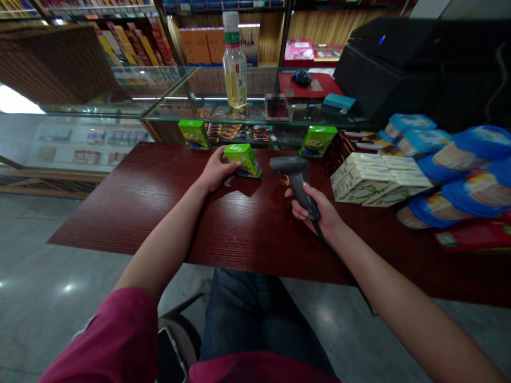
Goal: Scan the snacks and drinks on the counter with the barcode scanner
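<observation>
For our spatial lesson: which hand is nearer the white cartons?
Right. The right hand, holding the scanner, is just left of the white cartons; the left hand is farther left.

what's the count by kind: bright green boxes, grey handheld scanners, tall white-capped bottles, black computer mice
Bright green boxes: 3, one in the left hand
Grey handheld scanner: 1, in the right hand
Tall white-capped bottle: 1
Black computer mouse: 1
Total: 6

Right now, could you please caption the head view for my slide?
Left hand holding a green box, right hand gripping a grey barcode scanner.
</observation>
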Action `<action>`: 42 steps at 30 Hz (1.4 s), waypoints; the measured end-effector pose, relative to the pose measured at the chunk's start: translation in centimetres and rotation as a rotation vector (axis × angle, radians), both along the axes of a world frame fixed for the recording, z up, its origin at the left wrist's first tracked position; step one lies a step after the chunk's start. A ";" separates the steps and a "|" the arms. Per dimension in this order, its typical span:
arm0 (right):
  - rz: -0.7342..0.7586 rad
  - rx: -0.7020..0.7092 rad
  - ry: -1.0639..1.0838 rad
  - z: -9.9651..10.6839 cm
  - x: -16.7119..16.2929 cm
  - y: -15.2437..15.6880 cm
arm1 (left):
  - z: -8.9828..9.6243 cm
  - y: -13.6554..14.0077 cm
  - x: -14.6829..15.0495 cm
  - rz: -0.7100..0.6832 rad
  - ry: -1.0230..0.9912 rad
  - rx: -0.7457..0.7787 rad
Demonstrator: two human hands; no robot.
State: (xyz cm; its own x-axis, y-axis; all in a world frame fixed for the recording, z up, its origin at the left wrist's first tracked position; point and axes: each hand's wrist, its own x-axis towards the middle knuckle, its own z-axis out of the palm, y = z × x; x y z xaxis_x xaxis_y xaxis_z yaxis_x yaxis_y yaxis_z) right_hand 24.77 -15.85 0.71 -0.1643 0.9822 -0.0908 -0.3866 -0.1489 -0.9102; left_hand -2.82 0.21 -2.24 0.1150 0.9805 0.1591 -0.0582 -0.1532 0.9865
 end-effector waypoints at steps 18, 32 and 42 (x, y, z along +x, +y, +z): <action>-0.386 0.326 -0.272 1.8 1.5 -1.5 | 0.6 -1.4 2.0 -0.001 0.177 0.210; -0.989 0.571 -0.271 1.3 10.6 -0.9 | -0.7 -2.3 12.3 0.058 0.411 0.440; -0.779 0.444 -0.320 0.0 10.8 -0.6 | -0.5 0.0 22.2 0.217 0.544 0.354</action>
